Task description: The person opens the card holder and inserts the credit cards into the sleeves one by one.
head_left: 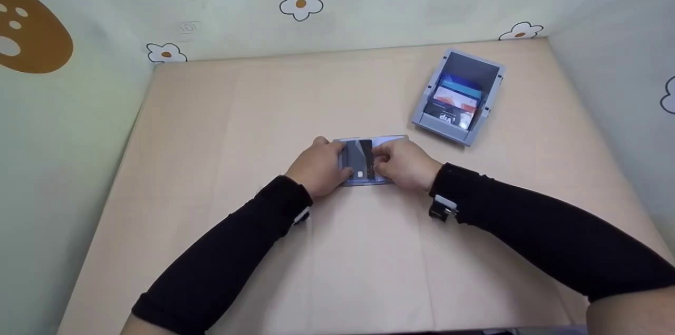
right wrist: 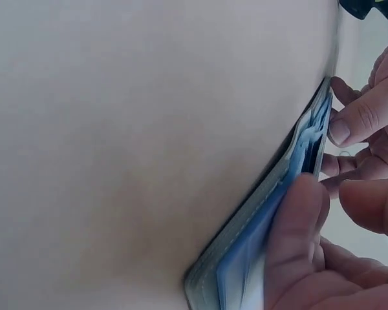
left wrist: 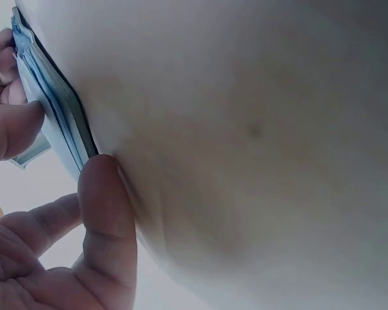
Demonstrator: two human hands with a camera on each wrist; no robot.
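Wallet [right wrist: 255,203] with pale blue inner leaves lies spread near the middle of a beige surface [head_left: 237,271], a dark card [head_left: 358,158] with a light chip across its left part. One person's left hand [head_left: 319,169] grips the wallet's left end, fingers and thumb bearing on the edge, while the right hand [head_left: 405,163] pinches the card's right edge between bent fingers and thumb. Black sleeves [head_left: 227,250] cover both forearms, with a small camera [head_left: 440,208] strapped at the right wrist. Beyond the right hand, a gray bin [head_left: 445,126] sits at a tilt, holding several cards [head_left: 456,96], the nearest marked "VIP." Flowers [head_left: 301,3] decorate the pale wall [head_left: 364,2] behind.
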